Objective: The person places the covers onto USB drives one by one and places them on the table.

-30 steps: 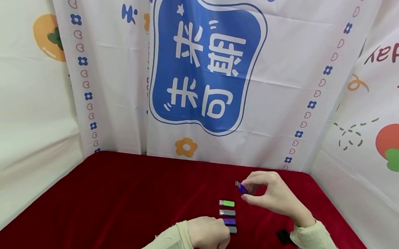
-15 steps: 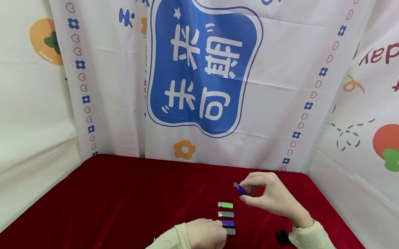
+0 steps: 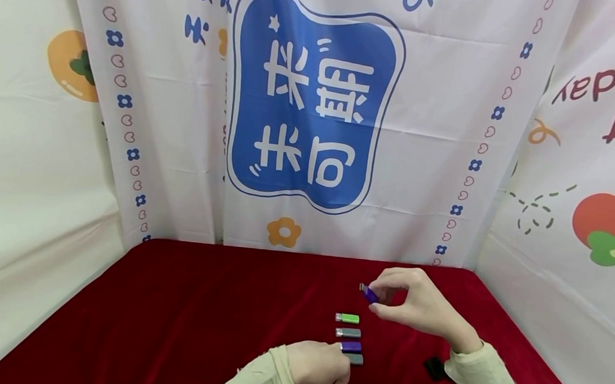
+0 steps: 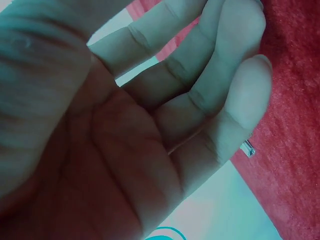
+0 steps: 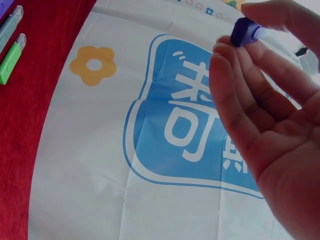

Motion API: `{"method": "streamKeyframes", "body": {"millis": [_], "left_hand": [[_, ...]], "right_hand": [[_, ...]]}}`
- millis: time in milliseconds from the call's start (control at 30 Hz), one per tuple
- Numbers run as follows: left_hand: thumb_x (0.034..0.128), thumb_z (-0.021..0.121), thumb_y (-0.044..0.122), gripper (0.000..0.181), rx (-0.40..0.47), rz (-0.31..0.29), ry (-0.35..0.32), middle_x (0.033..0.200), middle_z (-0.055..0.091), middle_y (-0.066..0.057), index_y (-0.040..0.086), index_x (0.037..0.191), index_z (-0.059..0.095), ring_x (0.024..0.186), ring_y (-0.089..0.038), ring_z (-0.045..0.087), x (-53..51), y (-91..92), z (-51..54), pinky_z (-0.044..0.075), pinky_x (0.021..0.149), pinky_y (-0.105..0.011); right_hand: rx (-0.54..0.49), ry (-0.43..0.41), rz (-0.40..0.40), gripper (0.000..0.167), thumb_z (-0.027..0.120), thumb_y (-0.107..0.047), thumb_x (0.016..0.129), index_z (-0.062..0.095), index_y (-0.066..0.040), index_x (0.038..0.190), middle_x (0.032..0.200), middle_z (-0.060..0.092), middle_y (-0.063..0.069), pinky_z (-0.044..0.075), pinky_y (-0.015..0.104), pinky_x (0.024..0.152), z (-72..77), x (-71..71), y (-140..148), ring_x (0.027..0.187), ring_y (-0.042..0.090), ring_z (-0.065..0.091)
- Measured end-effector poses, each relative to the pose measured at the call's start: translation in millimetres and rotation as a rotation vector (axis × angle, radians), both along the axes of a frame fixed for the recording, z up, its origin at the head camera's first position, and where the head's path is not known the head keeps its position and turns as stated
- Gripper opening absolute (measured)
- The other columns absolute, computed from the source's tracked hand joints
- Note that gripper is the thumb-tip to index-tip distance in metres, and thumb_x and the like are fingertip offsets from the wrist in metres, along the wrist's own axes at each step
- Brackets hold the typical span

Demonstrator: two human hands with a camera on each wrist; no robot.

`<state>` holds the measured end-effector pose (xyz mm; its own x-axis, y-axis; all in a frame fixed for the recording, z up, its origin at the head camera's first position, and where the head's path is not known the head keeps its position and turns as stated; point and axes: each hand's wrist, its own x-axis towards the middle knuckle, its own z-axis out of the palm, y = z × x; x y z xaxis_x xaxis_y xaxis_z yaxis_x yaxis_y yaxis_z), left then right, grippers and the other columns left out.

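My right hand [image 3: 421,305] pinches a purple USB flash drive [image 3: 370,294] between thumb and fingertips, above the red cloth. Its metal plug points left in the head view; in the right wrist view its purple body [image 5: 243,32] shows near the thumb. Below it lies a column of drives: a green one [image 3: 350,318], a grey one [image 3: 351,333], a purple one [image 3: 351,347] and another grey one [image 3: 356,360]. My left hand [image 3: 320,366] is beside the lower two, partly covering them. In the left wrist view its fingers [image 4: 245,95] are loosely bent, with nothing in the palm.
Red cloth [image 3: 202,314] covers the table. A small black object [image 3: 435,368] lies by the right sleeve, partly hidden. White printed curtains [image 3: 424,163] enclose the back and both sides.
The view has shifted slightly. My right hand keeps the purple flash drive at nearly the same spot, and my left hand stays beside the column with little movement.
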<state>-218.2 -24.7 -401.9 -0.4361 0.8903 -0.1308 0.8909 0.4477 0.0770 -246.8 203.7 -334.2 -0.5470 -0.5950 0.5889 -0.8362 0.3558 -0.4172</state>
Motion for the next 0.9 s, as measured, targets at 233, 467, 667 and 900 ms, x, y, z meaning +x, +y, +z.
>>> {"method": "streamKeyframes", "body": {"millis": [233, 467, 667, 900], "left_hand": [[0.0742, 0.085, 0.007, 0.022, 0.015, -0.015, -0.042, 0.059, 0.050, 0.022, 0.021, 0.066, 0.069, 0.048, 0.009, 0.044, -1.2, 0.4, 2.0, 0.040, 0.046, -0.010], [0.0747, 0.083, 0.004, 0.024, 0.039, -0.032, -0.052, 0.059, 0.050, 0.021, 0.021, 0.067, 0.069, 0.048, 0.009, 0.044, -0.4, 0.8, 2.3, 0.040, 0.047, -0.010], [0.0751, 0.082, 0.003, 0.026, 0.065, -0.041, -0.039, 0.057, 0.050, 0.022, 0.022, 0.065, 0.068, 0.047, 0.009, 0.043, 0.5, 0.6, 0.4, 0.039, 0.046, -0.010], [0.0733, 0.083, 0.004, 0.025, 0.103, -0.086, -0.001, 0.059, 0.054, 0.021, 0.023, 0.064, 0.070, 0.048, 0.011, 0.042, -1.8, 1.5, 1.1, 0.038, 0.047, -0.008]], "right_hand": [[0.007, -0.002, 0.000, 0.026, 0.082, -0.007, 0.080, 0.072, -0.024, 0.096, 0.085, 0.065, -0.009, 0.054, 0.033, 0.061, 2.7, 2.0, -1.2, 0.071, 0.013, 0.061], [0.011, -0.008, -0.007, 0.024, 0.081, -0.009, 0.081, 0.072, -0.025, 0.096, 0.085, 0.065, -0.010, 0.054, 0.033, 0.062, 4.2, 3.5, -1.8, 0.071, 0.012, 0.061], [0.009, -0.010, -0.011, 0.024, 0.081, -0.008, 0.081, 0.073, -0.024, 0.096, 0.085, 0.065, -0.010, 0.054, 0.033, 0.062, 4.0, 3.2, -1.3, 0.071, 0.012, 0.061], [0.019, -0.017, -0.029, 0.024, 0.081, -0.008, 0.081, 0.072, -0.025, 0.096, 0.084, 0.064, -0.010, 0.054, 0.031, 0.062, 2.9, 2.4, -0.3, 0.071, 0.011, 0.061]]}}
